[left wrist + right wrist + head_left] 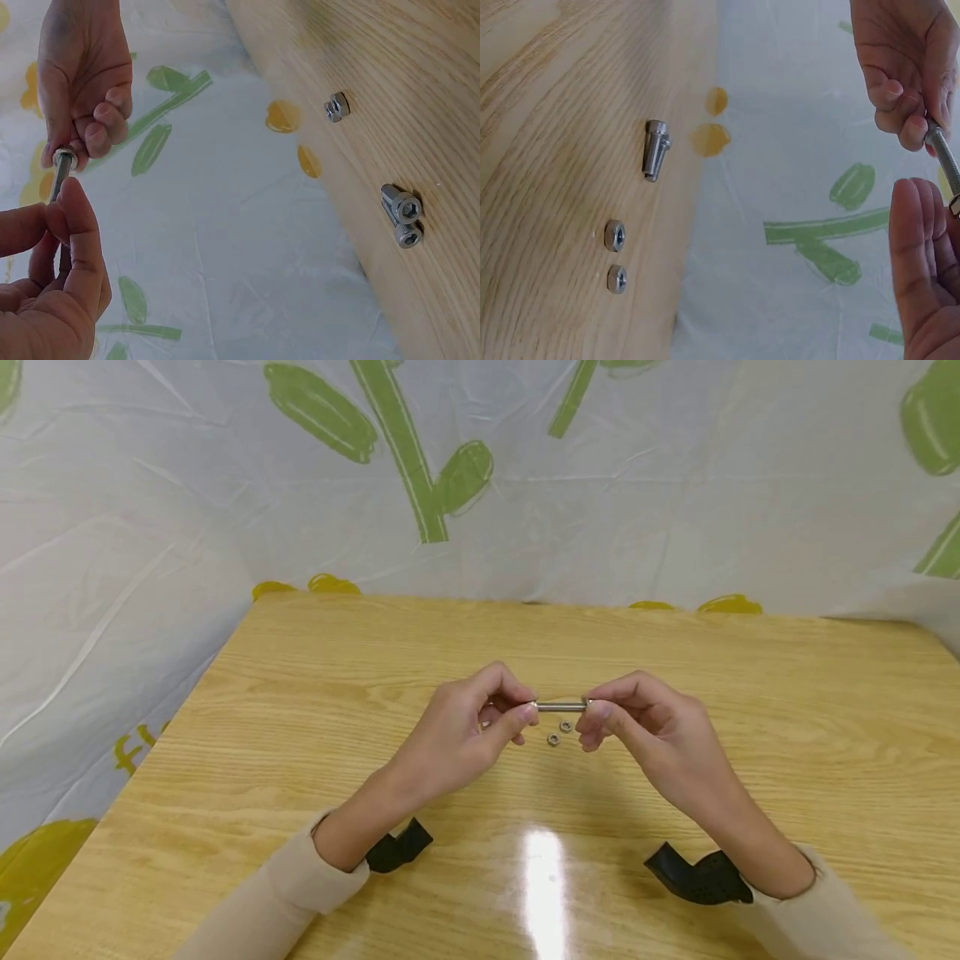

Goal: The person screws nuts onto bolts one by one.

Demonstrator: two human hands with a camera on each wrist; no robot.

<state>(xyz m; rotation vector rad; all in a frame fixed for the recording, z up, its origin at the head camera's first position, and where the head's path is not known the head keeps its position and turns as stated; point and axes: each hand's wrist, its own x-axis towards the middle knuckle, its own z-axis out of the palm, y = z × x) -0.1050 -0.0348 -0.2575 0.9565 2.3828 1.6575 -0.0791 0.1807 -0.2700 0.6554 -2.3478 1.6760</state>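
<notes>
Between both hands a metal bolt point(561, 707) is held level above the table. The left hand point(457, 727) pinches its left end between thumb and fingertips, hiding that end. At the other end the right hand point(660, 735) pinches a nut point(65, 157) around the bolt's tip. Two loose nuts, a nearer one point(553, 740) and a farther one point(566, 727), lie on the table below the hands. In the left wrist view two socket head bolts point(405, 214) lie side by side; the left hand mostly hides them in the head view.
The wooden table point(300, 693) spreads beneath both arms. A pale sheet point(562, 510) with painted green leaves and yellow shapes hangs behind it and at the left. Black wrist mounts, a left one point(401, 846) and a right one point(697, 877), stick out by the sleeves.
</notes>
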